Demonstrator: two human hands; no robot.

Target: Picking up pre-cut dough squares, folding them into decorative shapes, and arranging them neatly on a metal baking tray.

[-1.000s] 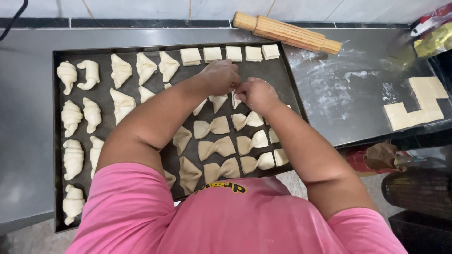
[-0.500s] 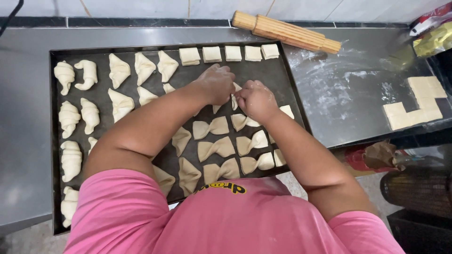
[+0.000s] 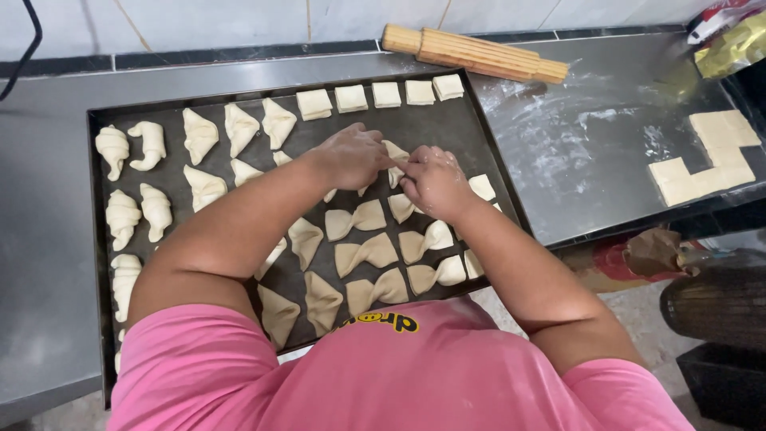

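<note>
Both hands, left [image 3: 351, 156] and right [image 3: 431, 179], remain together mid-tray [image 3: 96, 239], fingertips now pinching one dough piece [image 3: 393, 152], shaping ongoing.

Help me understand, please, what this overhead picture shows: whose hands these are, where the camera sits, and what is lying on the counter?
No machine is involved: a person in a pink shirt works with two bare hands, and the camera looks down from above. The left hand and right hand meet over one small piece of dough, pinching it between the fingertips. Under them lies a dark baking tray on a grey counter. On the tray are rolled crescents at the left, bow-shaped pieces in the middle, and a row of flat dough squares along the far edge. A wooden rolling pin lies beyond the tray, and more cut dough sits on the floured surface to the right.
</note>
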